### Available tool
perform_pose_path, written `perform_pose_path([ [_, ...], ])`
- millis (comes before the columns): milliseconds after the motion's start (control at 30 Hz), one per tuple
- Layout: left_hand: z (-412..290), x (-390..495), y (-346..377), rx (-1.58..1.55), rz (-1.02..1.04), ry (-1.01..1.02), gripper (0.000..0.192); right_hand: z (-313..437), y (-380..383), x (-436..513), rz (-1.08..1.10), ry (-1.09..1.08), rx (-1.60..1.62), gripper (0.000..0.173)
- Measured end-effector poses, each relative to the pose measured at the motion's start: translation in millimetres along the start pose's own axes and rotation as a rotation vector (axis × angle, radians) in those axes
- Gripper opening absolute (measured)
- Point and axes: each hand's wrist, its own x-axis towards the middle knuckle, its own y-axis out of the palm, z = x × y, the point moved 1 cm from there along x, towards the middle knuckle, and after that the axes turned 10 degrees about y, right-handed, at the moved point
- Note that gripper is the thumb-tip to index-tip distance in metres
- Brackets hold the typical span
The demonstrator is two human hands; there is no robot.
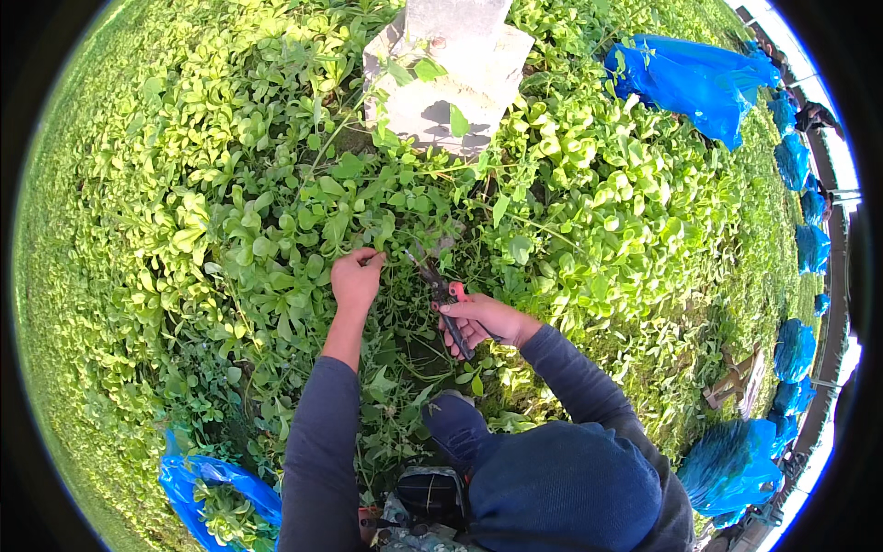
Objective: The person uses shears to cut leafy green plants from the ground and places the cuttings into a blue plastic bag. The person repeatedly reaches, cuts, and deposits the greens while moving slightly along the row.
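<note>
My right hand [483, 321] is closed around a pair of pruning shears [448, 300] with dark handles and red parts. Their narrow blades point up and left, among low green plants. To the left of the blade tips, my left hand [357, 276] has its thumb and fingers pinched together at the leaves; whether a stem is between them cannot be told. Broad-leaved green plants [276, 241] surround both hands, with thin stems and darker soil between them. Below my right hand, my knee and dark shoe [455, 424] show.
A pale concrete block [448, 83] with an upright post stands ahead. An open blue plastic bag [255, 491] holding greens is at lower left; another blue bag [690, 83] lies at upper right. Filled blue bags [731, 466] line the right edge, near a piece of brown cardboard [738, 379].
</note>
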Motion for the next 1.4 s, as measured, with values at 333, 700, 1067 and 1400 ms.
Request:
perform_pose_path([
  [333,5,-33,-81,-0.861,-0.226,-0.132,0.007,-9,1,-13,-0.081,-0.199,0.145,0.037],
  [700,-3,-121,-167,-1.363,-0.183,-0.062,0.027,17,43,-19,-0.047,-0.201,-0.17,0.031],
  [1067,-26,-42,-159,-0.489,0.183,0.153,0.022,76,41,111,0.108,0.178,-0.144,0.048],
  [1400,40,-99,-140,0.193,0.164,0.114,0.027,63,45,87,0.062,0.059,-0.393,0.048],
])
